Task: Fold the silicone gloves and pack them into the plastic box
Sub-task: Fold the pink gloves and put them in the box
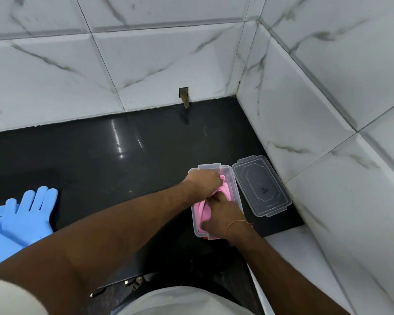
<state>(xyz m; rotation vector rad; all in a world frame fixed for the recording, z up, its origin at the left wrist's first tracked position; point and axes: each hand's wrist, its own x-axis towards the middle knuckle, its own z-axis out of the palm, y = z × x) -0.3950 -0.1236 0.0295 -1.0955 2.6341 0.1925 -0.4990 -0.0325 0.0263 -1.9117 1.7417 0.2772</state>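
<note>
Head view: both hands in the clear plastic box on black tabletop. Left hand and right hand fingers curled, pinching pink gloves inside box. Lid just right, touching box. Blue gloves far left.

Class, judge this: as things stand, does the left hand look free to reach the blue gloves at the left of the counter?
Probably not at once. The left hand is in the plastic box, pressing on the pink glove. Nothing blocks the bare counter toward the blue gloves.
</note>
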